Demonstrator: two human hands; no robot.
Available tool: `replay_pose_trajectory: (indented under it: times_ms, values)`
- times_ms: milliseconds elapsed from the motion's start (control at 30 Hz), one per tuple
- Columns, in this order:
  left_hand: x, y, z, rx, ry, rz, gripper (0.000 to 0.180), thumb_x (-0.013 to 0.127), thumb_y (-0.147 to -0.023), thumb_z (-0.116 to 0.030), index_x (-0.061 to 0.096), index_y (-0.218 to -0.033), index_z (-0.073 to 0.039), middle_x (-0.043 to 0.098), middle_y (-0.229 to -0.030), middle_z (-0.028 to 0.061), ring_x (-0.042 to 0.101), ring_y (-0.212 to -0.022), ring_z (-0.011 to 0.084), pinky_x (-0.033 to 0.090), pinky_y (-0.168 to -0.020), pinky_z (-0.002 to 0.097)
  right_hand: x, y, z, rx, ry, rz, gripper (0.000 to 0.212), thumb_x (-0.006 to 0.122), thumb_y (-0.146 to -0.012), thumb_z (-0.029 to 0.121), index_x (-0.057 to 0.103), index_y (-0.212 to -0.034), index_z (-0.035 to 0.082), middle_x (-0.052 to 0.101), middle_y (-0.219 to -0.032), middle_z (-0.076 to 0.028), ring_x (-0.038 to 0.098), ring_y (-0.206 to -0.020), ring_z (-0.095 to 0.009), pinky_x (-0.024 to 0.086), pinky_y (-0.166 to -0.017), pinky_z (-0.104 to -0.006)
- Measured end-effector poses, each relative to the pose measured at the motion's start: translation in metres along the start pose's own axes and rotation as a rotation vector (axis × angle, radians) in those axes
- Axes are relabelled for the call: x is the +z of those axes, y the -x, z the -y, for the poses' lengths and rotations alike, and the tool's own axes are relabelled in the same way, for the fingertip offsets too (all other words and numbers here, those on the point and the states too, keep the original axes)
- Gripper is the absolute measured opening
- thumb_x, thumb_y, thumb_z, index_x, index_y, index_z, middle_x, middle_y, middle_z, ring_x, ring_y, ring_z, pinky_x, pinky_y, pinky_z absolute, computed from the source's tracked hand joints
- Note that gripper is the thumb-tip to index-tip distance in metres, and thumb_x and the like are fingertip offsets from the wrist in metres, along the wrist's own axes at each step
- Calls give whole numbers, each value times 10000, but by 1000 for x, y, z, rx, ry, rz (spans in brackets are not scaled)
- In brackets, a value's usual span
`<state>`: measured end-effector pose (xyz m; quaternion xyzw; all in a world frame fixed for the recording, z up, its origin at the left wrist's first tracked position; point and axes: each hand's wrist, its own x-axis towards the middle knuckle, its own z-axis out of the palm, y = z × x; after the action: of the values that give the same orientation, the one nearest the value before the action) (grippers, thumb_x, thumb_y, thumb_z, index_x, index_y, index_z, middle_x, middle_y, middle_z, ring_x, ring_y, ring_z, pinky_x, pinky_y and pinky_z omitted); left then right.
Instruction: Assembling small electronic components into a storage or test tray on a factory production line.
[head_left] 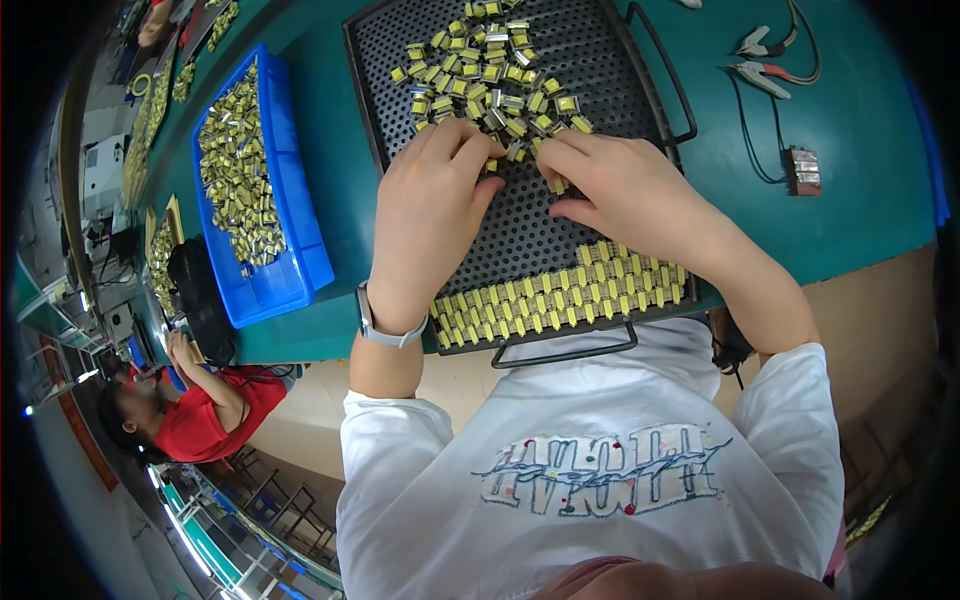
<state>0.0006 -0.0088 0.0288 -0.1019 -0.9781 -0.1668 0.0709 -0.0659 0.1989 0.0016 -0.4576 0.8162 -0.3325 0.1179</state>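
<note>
Left: one blue rectangular plastic bin (285, 150). Centre: your left hand (430, 190), fingers curled; small yellow-and-silver block components (490, 73), heaped and in rows on a black perforated rectangular tray (515, 228); your right hand (625, 185), fingers curled. Both at the heap's near edge; pinching cannot be told.

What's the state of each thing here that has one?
Left hand: fingers curled at the loose parts, grip unclear
Right hand: likewise, grip unclear
Loose parts: jumbled, toward the tray's far side
Rows: neatly lined up, topmost incomplete
Tray: partly covered
Bin: open, holding a heap of parts
Clips: lying on the table
Wristband: worn
</note>
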Motion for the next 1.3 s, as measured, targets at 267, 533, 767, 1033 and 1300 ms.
replay_pose_trajectory:
  times_ms: [267,533,767,1033,1300]
  values:
    - [3,4,-2,-17,-84,-9,225,796,-722,-68,641,-886,-76,614,-891,66,615,-897,279,502,-808,400,0,0,-2,-4,35,33,275,761,-824,144,598,-1027,57,635,-972,-96,669,-880,-321,543,-732,-429]
    - [-3,1,-8,18,53,-27,246,796,-736,-51,651,-934,-69,639,-908,75,634,-884,278,508,-795,392,-3,0,0,-30,-14,14,270,776,-824,179,612,-996,52,633,-912,-100,664,-811,-320,535,-691,-417]
    - [3,1,0,-23,741,-187,384,873,-711,-44,657,-1029,-34,681,-1020,68,685,-940,194,561,-837,313,-15,0,3,22,-466,-64,283,734,-869,77,647,-1136,45,656,-929,-53,659,-766,-171,511,-652,-302]
    - [6,2,0,-95,1169,-126,423,879,-742,-40,629,-1080,8,666,-1071,93,675,-1020,187,559,-951,324,-16,-2,6,-162,-581,-246,279,726,-845,-22,677,-1116,15,671,-973,-77,673,-816,-153,536,-684,-260]
    - [7,0,2,-5,1085,-124,341,868,-751,-39,667,-1019,19,663,-1062,111,681,-1013,204,584,-920,333,-15,0,4,-135,-620,-235,257,738,-846,-22,670,-1093,-5,688,-1004,-83,701,-834,-161,578,-722,-268]
